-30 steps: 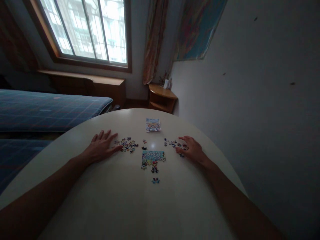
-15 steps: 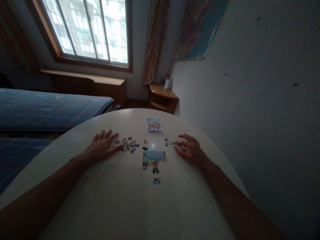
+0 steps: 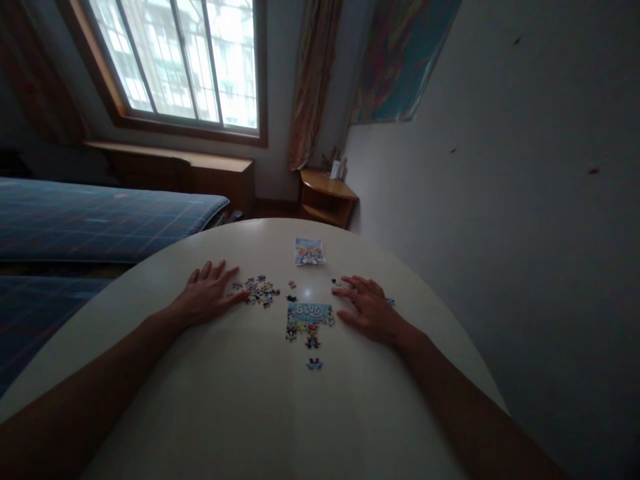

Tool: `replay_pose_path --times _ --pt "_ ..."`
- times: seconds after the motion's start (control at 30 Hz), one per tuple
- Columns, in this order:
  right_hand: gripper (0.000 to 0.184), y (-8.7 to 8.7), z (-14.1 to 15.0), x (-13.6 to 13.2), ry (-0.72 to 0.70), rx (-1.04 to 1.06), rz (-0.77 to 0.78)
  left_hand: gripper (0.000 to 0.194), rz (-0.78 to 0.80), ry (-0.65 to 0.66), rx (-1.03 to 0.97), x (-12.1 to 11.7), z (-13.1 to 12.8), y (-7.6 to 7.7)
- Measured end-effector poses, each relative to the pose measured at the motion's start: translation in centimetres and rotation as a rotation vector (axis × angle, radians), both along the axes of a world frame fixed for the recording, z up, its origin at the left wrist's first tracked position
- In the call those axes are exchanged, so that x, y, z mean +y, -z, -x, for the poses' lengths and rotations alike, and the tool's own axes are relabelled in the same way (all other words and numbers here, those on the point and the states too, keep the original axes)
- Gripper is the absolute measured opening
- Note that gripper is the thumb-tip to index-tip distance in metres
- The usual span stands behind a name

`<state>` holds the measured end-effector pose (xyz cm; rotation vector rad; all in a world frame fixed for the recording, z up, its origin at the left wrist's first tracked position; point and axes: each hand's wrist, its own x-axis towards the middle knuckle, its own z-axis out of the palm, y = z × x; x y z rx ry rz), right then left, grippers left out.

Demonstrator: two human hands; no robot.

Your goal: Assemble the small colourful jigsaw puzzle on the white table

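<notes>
A partly joined jigsaw block (image 3: 309, 316) with a blue top strip lies mid-table on the round white table (image 3: 280, 413). My left hand (image 3: 207, 295) rests flat, fingers spread, its fingertips at the edge of a loose pile of pieces (image 3: 259, 291). My right hand (image 3: 365, 308) lies flat with fingers stretched out, covering most of a second scatter of pieces just right of the joined block. One small joined bit (image 3: 315, 364) sits alone nearer me. A printed picture card (image 3: 309, 251) lies beyond the pieces.
A bed with a blue checked cover (image 3: 95, 220) stands left of the table. A wooden corner shelf (image 3: 327, 193) and a long low cabinet (image 3: 175, 170) sit under the window. A grey wall runs close along the table's right side.
My right hand has slid left toward the joined block and flattened over the right scatter of pieces. My left hand has stayed put.
</notes>
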<state>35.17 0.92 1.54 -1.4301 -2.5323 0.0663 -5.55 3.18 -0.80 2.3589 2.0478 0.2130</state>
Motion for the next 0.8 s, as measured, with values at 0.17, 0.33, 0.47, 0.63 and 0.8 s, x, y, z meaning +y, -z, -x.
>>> replay_pose_path --times 0.17,0.33,0.47,0.63,0.8 --pt "0.051 -0.15 0.4 0.06 0.04 0.011 0.028 0.089 0.003 -0.006 0.002 -0.06 -0.04 -0.04" --pt "0.058 -0.2 0.47 0.21 0.054 -0.003 0.066 0.088 -0.001 0.003 -0.008 0.0 0.0 0.05" --pt "0.055 -0.33 0.23 0.03 0.022 0.017 0.031 0.088 0.015 0.002 0.0 -0.05 -0.12 -0.1" --pt "0.056 -0.7 0.18 -0.23 -0.029 0.028 0.051 0.088 0.024 0.003 0.005 -0.15 -0.35 -0.37" --pt "0.047 -0.46 -0.02 0.07 -0.076 0.018 0.045 0.074 0.036 -0.007 0.012 -0.06 -0.31 -0.26"
